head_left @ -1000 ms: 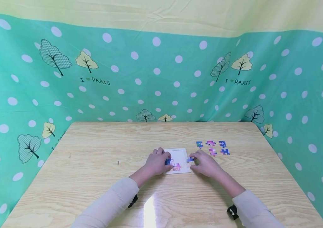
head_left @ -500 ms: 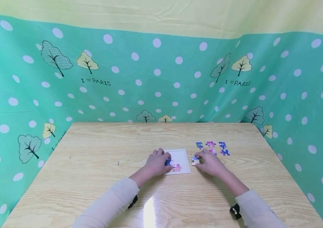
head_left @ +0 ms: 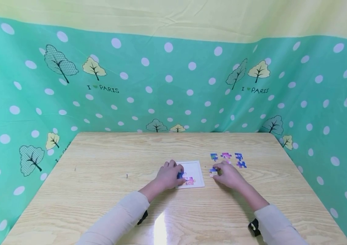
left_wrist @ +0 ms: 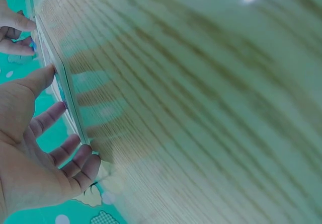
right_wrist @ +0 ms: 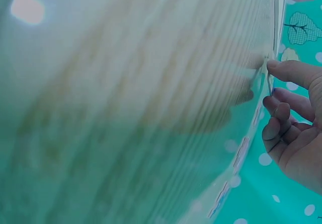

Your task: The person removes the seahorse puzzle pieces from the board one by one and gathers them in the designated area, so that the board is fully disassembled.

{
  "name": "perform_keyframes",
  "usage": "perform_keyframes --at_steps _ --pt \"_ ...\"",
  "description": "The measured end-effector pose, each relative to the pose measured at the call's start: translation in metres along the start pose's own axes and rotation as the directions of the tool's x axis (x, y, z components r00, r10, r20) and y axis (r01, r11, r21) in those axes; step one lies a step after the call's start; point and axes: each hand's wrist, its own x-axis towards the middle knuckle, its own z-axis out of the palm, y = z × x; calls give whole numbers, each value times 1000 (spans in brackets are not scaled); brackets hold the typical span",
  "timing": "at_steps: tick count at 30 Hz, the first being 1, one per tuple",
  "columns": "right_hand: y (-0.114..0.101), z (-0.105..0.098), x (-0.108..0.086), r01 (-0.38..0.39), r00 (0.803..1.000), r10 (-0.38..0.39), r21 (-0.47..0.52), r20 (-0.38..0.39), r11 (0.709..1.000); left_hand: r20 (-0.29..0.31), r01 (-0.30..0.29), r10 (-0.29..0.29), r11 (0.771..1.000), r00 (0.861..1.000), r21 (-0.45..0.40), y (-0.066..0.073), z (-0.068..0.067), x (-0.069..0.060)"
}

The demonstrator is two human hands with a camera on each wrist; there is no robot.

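My left hand (head_left: 168, 175) holds the left side of a white puzzle tray (head_left: 201, 174). In the left wrist view its thumb and bent fingers meet the tray's edge (left_wrist: 68, 88). Pink puzzle pieces (head_left: 189, 181) lie inside, low in the tray, beside a blue piece (head_left: 180, 174) partly hidden by that hand. Just right of the tray, my right hand (head_left: 230, 176) pinches a blue and pale jigsaw piece (head_left: 213, 173) between thumb and forefinger. The right wrist view shows this piece (right_wrist: 270, 83) edge-on.
Several loose jigsaw pieces lie beyond the right hand, among them a pink one (head_left: 226, 155) and a blue one (head_left: 241, 164). A tiny object (head_left: 127, 176) sits left on the wooden table (head_left: 106, 153). Green dotted cloth (head_left: 149, 75) hangs around the table.
The right hand has drawn the pinched jigsaw piece from the tray's right edge outward to the right, and it is now apart from the tray. The left hand has stayed put.
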Motion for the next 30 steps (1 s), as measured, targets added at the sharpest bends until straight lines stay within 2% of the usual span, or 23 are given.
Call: perform_keyframes --at_steps 9,20,30 --pt "7 -2 3 -32 999 31 -4 -18 999 -3 -1 1 1000 1000 0 -1 1 1" --pt "13 -4 8 -80 997 80 37 -11 996 -1 -5 5 1000 1000 -8 -1 1 1" --pt "13 -4 13 -62 998 63 11 -18 998 1 -4 4 1000 1000 -16 0 -1 1"
